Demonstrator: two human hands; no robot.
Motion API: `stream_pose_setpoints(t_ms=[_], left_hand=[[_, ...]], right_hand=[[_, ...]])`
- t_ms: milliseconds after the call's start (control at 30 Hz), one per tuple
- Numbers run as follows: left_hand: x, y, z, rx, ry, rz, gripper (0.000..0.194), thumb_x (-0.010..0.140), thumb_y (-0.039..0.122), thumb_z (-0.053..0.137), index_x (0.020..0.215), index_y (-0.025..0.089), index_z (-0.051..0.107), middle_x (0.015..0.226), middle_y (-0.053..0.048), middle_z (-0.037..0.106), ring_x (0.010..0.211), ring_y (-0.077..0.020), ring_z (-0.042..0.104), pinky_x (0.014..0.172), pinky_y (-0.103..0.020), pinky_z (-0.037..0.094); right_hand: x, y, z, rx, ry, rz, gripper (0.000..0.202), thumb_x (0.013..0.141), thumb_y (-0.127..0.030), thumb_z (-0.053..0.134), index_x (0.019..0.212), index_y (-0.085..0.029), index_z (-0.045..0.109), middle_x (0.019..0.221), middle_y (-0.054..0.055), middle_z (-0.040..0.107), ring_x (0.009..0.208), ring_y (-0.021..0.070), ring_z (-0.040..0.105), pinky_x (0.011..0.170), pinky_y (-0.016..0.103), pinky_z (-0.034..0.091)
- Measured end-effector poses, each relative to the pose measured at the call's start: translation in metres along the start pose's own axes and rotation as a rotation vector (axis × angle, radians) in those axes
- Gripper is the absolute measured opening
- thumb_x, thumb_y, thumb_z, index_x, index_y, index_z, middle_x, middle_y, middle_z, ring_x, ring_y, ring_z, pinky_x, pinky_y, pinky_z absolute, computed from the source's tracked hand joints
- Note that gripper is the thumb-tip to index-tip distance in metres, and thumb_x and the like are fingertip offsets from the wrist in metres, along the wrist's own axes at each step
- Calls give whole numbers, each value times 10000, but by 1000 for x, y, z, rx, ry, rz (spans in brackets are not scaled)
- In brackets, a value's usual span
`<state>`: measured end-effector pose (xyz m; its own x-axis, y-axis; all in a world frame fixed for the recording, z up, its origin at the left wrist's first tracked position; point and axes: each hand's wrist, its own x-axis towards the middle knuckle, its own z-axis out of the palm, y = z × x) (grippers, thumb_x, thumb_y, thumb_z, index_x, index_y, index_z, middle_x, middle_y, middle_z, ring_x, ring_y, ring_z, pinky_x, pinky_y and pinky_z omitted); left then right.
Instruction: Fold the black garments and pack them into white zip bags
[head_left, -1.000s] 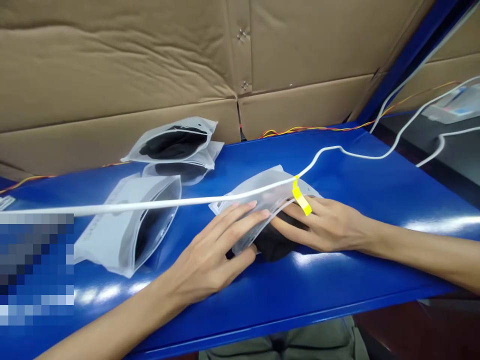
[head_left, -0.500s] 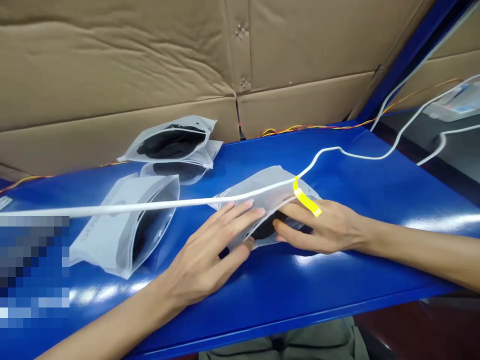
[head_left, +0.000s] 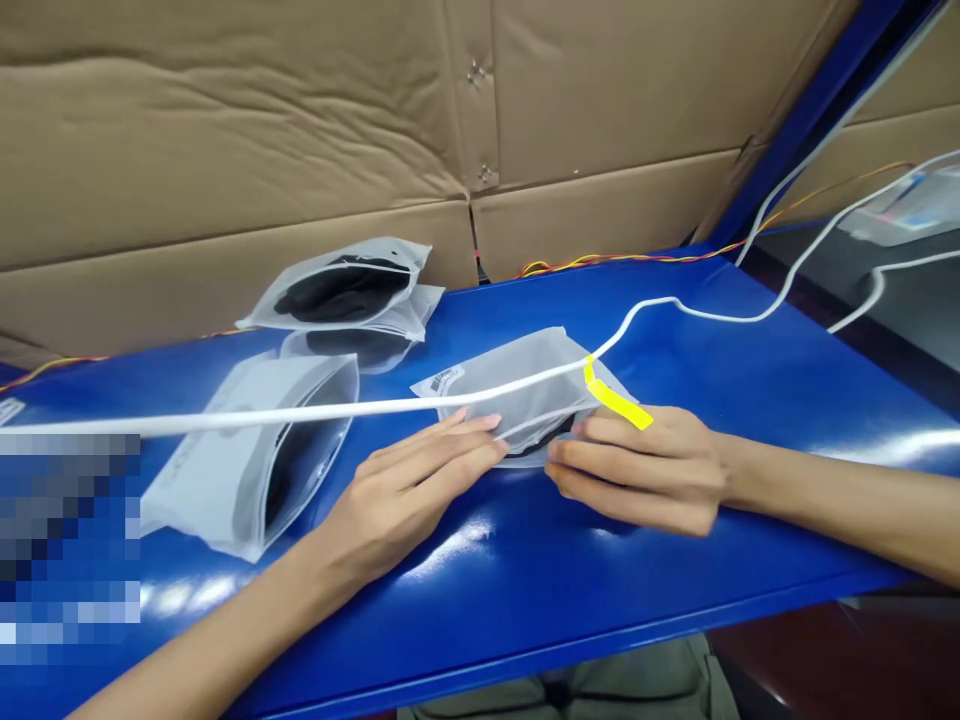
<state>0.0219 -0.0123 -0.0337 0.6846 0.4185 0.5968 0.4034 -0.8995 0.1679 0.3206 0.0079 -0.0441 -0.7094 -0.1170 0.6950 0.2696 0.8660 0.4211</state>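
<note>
A frosted bag (head_left: 517,375) with something black inside lies on the blue table (head_left: 480,590), its mouth facing the near side. On the bag's left near corner, my left hand (head_left: 420,485) presses with its fingers close together. My right hand (head_left: 641,460) pinches the bag's right near edge between thumb and fingers. A white cable (head_left: 382,407) with a yellow tag (head_left: 622,405) crosses above the bag, and the tag hangs in front of my right hand.
Another frosted bag (head_left: 217,450) gapes open at the left. Further back, an open bag with black contents (head_left: 345,290) rests over another. Thin red and yellow wires (head_left: 600,258) run along the cardboard wall (head_left: 300,130). A clear container (head_left: 907,210) sits far right.
My right hand has come out of the bag's mouth and closed on its edge. The mouth has narrowed. My left fingers have drawn together and shifted slightly left.
</note>
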Motion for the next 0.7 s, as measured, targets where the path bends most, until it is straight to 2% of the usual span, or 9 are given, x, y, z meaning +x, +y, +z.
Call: stream_pose_setpoints(t_ms=[67,133,200,300,400,467,567,700], left_hand=[[-1,-4,-1,-34,-18,41,471,1020,26,646,1457,199,618,1337,-46,786,1330,-194,707,1175,-402,600],[-3,-6,-2,-53,-41,75,537,1034,32,629,1536,211,561,1373,-40,770,1353,-186,690,1208,-397,567],[-3,-6,-4,-41,-86,74,558,1051,35,593,1571,228,534,1400,-42,756,1358,-194,687,1222,-403,546],[-3,-3,-5,-3,-182,21,556,1068,66,567,1578,285,532,1448,-44,727,1388,-222,665,1207,-414,549],[-1,0,-3,75,-224,-3,526,1065,122,598,1546,332,569,1505,-61,680,1413,-245,645,1166,-397,574],[1,1,-1,129,-242,-7,510,1069,144,589,1550,312,566,1575,-125,597,1450,-287,607,1149,-427,580],[1,1,0,150,-307,-83,535,1088,185,550,1613,257,481,1681,-211,415,1541,-357,490,1151,-487,569],[-1,-2,-3,164,-451,-212,584,1124,359,496,1682,240,367,1749,-223,286,1612,-416,353,1186,-584,516]], right_hand=[[0,-1,1,10,-51,40,246,991,-128,680,1206,-192,780,1248,53,795,1217,200,705,1047,327,592],[-2,-3,2,32,-189,154,421,1020,-162,651,1442,-169,652,1469,132,689,1429,273,596,1126,457,567],[-4,-6,4,61,-292,252,513,1038,-178,635,1544,-161,547,1541,185,625,1461,303,574,1127,516,566],[-8,-7,5,54,-334,287,465,1035,-110,592,1498,-157,587,1485,179,673,1366,273,658,1125,472,575],[-9,-5,4,-21,-319,278,418,1005,-45,567,1400,-145,660,1422,160,721,1293,267,707,1095,414,594],[-8,-3,2,-108,-316,280,407,995,-24,556,1366,-138,679,1355,148,759,1250,257,731,1075,383,602],[-7,0,0,-240,-348,296,390,978,-10,581,1339,-107,693,1297,152,783,1198,259,754,1047,362,610],[-9,2,-5,-344,-446,380,339,993,-27,565,1291,-105,708,1318,166,772,1168,285,764,990,365,623]])
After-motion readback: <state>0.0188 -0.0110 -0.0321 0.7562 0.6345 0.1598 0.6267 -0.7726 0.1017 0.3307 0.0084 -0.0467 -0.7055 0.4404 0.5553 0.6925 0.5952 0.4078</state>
